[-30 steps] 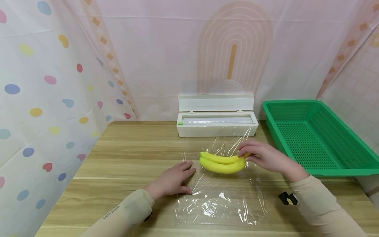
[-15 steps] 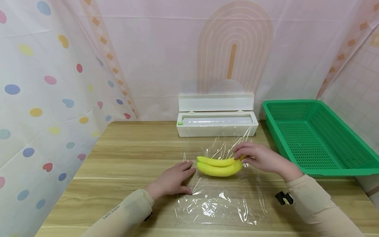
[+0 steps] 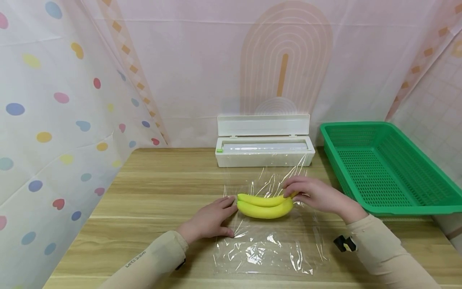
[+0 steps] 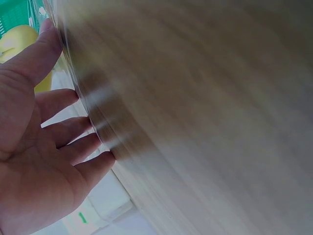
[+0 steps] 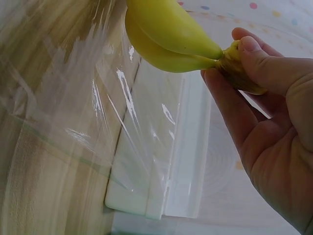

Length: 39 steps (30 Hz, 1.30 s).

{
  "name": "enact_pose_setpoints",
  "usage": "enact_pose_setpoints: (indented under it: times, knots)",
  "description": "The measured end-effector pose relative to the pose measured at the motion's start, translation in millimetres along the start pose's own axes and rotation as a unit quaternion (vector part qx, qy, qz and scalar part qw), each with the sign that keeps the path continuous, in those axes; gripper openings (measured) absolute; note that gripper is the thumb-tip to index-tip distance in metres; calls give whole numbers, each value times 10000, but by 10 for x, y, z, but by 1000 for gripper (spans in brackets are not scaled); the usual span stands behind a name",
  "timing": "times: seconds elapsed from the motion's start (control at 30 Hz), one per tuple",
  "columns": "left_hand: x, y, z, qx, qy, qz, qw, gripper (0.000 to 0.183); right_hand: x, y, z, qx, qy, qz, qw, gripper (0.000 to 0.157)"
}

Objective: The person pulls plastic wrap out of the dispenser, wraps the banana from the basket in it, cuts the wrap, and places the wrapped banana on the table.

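Yellow bananas [image 3: 264,208], two joined at one brownish stem [image 5: 229,67], are held lengthwise over a sheet of clear film [image 3: 265,241]; whether fruit and film touch cannot be judged from these views. Right hand [image 3: 313,193]: thumb and fingers clamped on the stem, seen best in the right wrist view. Free tips of the fruit point toward the left hand [image 3: 209,218] and sit just beside its fingertips; contact there is not resolved. Left hand: palm down, fingers extended with small gaps between them, thumb set well apart, fingertips pressing on the film's left edge against the wooden table [image 3: 162,180]. Film is creased, with bright reflections, and runs from the front of a white dispenser box [image 3: 265,160] toward the near side of the table. Dispenser stands at the rear; its lid [image 3: 263,125] is raised, a roll [image 3: 265,147] shows inside, and a small green slider [image 3: 219,150] sits at the left end of the front edge. Green basket [image 3: 415,210], with a perforated floor, stands to the right of the dispenser, near the right wrist. Beige sleeves cover both forearms, the left one [image 3: 151,253] marked with dark lettering; a black fitting [image 3: 344,243] shows beside the right cuff. Pale pink cloth [image 3: 187,72] with an arch pattern hangs behind; spotted white cloth [image 3: 72,108] hangs at left.
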State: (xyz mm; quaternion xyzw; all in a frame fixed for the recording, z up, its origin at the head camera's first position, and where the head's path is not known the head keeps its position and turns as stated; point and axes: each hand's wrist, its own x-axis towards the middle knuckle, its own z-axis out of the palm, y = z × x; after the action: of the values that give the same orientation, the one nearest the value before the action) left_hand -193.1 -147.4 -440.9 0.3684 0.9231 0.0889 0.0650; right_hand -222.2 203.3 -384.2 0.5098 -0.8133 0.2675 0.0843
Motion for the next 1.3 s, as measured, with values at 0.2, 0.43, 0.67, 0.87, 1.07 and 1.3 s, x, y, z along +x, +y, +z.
enact_pose_setpoints:
  times: [0.2,0.43,0.67,0.87,1.07,1.3]
  knots:
    - [0,4,-4,-11,0,17,10000,84,2,-7,26,23,-158,157,9997,30]
    - [-1,6,-5,-5,-17,6,10000,84,0,-17,38,-61,-312,259,9992,29]
    - [2,4,-4,-43,-17,-20,10000,83,-7,-30,41,-99,-340,466,9983,26]
    - [8,3,-3,-61,-39,-55,10000,82,-36,-56,48,-189,-366,806,9959,30]
    - [0,9,-12,-61,-22,-65,10000,83,-65,-66,61,-223,-348,948,9946,37]
    - [4,6,-8,-74,1,-51,10000,83,-119,-67,53,-91,-132,1120,9936,42]
